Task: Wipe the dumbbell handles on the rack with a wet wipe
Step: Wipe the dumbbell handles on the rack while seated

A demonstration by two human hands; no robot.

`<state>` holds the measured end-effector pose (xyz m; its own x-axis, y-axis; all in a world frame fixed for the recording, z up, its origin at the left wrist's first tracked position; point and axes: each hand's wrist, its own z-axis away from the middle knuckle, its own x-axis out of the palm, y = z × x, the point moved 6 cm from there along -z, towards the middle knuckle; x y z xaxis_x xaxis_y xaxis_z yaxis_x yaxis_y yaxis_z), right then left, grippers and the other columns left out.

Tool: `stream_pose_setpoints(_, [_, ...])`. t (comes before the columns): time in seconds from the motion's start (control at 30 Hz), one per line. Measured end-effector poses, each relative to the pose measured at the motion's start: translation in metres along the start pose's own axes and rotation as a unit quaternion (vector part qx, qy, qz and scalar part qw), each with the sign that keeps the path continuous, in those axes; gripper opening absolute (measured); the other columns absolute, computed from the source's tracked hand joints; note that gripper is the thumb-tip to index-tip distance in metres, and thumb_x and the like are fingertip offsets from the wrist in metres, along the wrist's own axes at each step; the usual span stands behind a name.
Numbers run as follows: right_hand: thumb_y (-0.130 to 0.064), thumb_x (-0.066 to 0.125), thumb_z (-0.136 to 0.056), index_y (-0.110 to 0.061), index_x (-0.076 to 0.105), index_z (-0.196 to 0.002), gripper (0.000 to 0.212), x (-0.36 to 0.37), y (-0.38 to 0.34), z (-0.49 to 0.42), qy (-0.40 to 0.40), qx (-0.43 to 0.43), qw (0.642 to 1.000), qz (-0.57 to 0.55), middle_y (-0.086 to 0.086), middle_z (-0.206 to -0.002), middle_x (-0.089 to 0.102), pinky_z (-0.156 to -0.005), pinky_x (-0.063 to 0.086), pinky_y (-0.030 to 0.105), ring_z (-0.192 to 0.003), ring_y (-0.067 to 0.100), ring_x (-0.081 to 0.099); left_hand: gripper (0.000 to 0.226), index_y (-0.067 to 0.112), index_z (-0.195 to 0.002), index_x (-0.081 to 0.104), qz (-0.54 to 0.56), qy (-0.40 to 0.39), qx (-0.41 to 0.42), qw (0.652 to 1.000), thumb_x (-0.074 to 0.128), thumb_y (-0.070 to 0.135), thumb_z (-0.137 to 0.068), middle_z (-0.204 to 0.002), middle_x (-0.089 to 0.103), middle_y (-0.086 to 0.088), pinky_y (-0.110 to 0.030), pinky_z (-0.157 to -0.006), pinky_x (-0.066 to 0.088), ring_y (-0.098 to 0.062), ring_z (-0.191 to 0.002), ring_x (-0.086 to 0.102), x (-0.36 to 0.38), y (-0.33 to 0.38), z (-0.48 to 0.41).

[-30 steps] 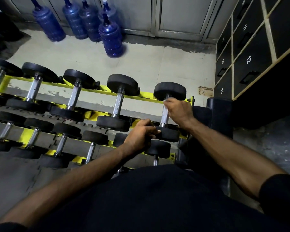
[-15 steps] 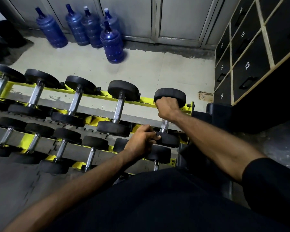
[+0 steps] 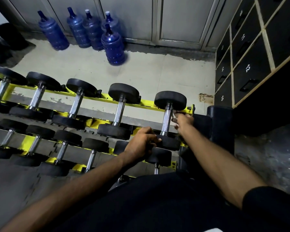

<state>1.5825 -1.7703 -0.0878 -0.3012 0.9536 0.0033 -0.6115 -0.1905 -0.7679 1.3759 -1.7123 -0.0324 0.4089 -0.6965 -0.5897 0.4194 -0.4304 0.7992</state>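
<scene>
A yellow rack (image 3: pixel 147 103) carries rows of black dumbbells with chrome handles. The rightmost top-row dumbbell has its handle (image 3: pixel 166 118) bare and fully visible. My right hand (image 3: pixel 182 120), blurred, sits just right of that handle, holding a white wet wipe (image 3: pixel 174 114) that shows between the fingers. My left hand (image 3: pixel 141 144) grips the near black head (image 3: pixel 169 142) of the same dumbbell. The neighbouring handle (image 3: pixel 120 109) lies to the left.
Several blue water jugs (image 3: pixel 113 44) stand on the pale floor behind the rack. Numbered black lockers (image 3: pixel 248 69) line the right side, with a black padded post (image 3: pixel 220 121) beside the rack's end. A lower row of smaller dumbbells (image 3: pixel 62 148) lies nearer me.
My right hand has slid from the far end of the rightmost handle down and off to its right side, leaving the handle uncovered. My left hand has stayed on the near head.
</scene>
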Motion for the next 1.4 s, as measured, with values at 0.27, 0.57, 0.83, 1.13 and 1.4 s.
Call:
stream_pose_setpoints(0.27, [-0.014,0.052,-0.097,-0.013,0.066,-0.101,0.015,0.024,0.02,-0.012,-0.117,0.142,0.979,-0.084,0.004,-0.103,0.069,-0.087,0.05,0.038,-0.097,0.022,0.062,0.009,0.01,-0.084,0.065,-0.027,-0.023,0.037,0.999,0.071,0.011,-0.078,-0.088,0.058,0.002,-0.041,-0.072,0.048,-0.038,-0.089,0.067,0.001,-0.002,-0.005])
stream_pose_setpoints(0.57, [-0.013,0.077,-0.083,-0.013,0.078,-0.101,0.018,-0.005,-0.029,0.034,-0.051,-0.46,0.821,0.334,-0.003,-0.1,0.076,-0.078,0.055,0.02,-0.089,0.007,0.07,0.025,0.016,-0.098,0.073,-0.105,-0.014,0.156,0.982,0.077,-0.002,-0.08,-0.101,0.051,0.005,-0.027,-0.072,0.059,-0.016,-0.094,0.056,0.004,0.004,-0.004])
stream_pose_setpoints(0.83, [-0.015,0.057,-0.084,-0.025,0.07,-0.099,0.023,0.055,-0.043,0.046,-0.134,-0.475,0.473,0.73,-0.008,-0.108,0.07,-0.064,0.047,0.029,-0.093,0.027,0.067,0.016,0.016,-0.095,0.075,-0.137,0.014,0.184,0.973,0.076,0.005,-0.083,-0.093,0.049,0.009,-0.024,-0.071,0.049,-0.011,-0.089,0.051,0.002,0.009,-0.002])
stream_pose_setpoints(1.13, [-0.021,0.063,-0.086,-0.024,0.075,-0.098,0.017,0.08,-0.05,0.057,-0.171,-0.415,0.437,0.779,-0.002,-0.097,0.073,-0.063,0.04,0.027,-0.094,0.025,0.067,0.051,-0.006,-0.13,0.04,-0.001,-0.025,0.039,0.999,0.057,0.011,-0.085,-0.085,0.059,0.001,-0.032,-0.064,0.037,-0.02,-0.076,0.05,0.008,-0.009,-0.002])
stream_pose_setpoints(1.4, [-0.019,0.069,-0.087,-0.015,0.077,-0.091,0.01,0.055,-0.029,0.075,-0.184,-0.493,0.465,0.712,0.008,-0.088,0.067,-0.071,0.051,0.031,-0.085,0.022,0.056,0.018,0.012,-0.094,0.075,-0.147,-0.003,0.177,0.973,0.075,0.0,-0.08,-0.09,0.05,0.008,-0.035,-0.066,0.052,-0.016,-0.085,0.054,0.003,0.005,-0.002])
